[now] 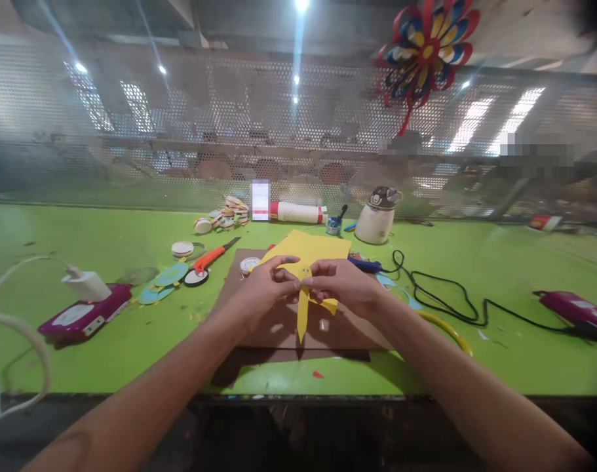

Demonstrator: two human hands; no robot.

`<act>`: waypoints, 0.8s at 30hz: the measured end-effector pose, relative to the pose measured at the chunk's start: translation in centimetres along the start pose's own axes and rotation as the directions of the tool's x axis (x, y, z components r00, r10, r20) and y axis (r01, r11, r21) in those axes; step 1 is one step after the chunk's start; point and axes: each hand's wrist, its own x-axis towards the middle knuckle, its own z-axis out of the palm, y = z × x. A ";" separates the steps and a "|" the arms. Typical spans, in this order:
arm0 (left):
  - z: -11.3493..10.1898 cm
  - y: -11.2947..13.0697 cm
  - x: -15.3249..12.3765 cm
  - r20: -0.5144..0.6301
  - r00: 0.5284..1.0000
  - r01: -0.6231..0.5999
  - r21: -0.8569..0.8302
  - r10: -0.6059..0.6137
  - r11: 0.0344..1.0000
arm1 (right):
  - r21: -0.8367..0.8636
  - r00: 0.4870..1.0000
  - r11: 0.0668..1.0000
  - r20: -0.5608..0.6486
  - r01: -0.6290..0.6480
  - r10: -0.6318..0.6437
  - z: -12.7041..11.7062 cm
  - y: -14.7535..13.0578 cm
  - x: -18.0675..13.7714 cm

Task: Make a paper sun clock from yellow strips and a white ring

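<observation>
Both of my hands meet over a brown cardboard sheet (278, 328) on the green table (475, 328). My left hand (266, 288) and my right hand (342, 285) pinch a small yellow paper piece (304, 308) between thumbs and fingers; its pointed strip hangs down toward the cardboard. Just behind the hands lies a larger yellow paper sheet (312, 248).
An orange utility knife (214, 255), paper discs (183, 249) and blue cut-outs (163, 282) lie to the left. A purple device (82, 318) with a white charger sits far left, another purple device (573, 308) far right. A black cable (445, 295), white jar (377, 219), glue tube (298, 212) and mesh wall stand behind.
</observation>
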 end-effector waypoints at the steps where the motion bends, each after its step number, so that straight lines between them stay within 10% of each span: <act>1: 0.0 0.0 0.3 -0.011 1.000 0.000 -0.008 0.000 1.000 | 0.015 1.000 1.000 0.001 -0.009 0.009 -0.2 0.1 0.2; 20: 0.4 -1.3 1.2 -0.040 0.998 -0.046 0.036 0.047 0.998 | 0.189 0.998 0.982 -0.061 -0.016 0.028 -1.4 3.1 0.9; 24: -2.1 -0.8 2.1 -0.218 0.973 -0.052 0.139 0.082 0.989 | 0.170 0.996 0.985 -0.089 0.008 0.007 -1.8 3.4 1.2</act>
